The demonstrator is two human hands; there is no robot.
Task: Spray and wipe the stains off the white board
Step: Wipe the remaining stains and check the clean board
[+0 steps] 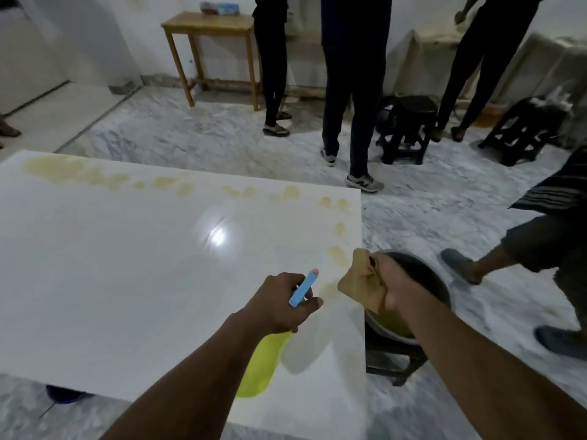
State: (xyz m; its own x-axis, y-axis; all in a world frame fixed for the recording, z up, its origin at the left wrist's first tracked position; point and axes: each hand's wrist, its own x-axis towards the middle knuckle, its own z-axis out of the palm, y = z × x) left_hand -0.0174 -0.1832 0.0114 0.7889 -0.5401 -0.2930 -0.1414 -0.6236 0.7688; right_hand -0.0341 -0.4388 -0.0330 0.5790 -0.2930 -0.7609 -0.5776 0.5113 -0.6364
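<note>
A large white board (127, 265) lies flat in front of me. Yellow-brown stains (79, 171) run along its far edge and down its right edge (338, 254). My left hand (279, 303) is shut on a spray bottle (260, 366) with a yellow body and a blue nozzle head (303, 289), held over the board's near right part and pointing toward the right-edge stains. My right hand (392, 284) grips a bunched brown cloth (360, 281) just past the board's right edge, above a bowl.
A dark metal bowl (435, 277) of brownish liquid sits on a dark stool (394, 360) beside the board's right edge. Several people stand or walk on the marble floor behind and to the right. Dark stools (406, 131) and a wooden table (209, 49) stand further back.
</note>
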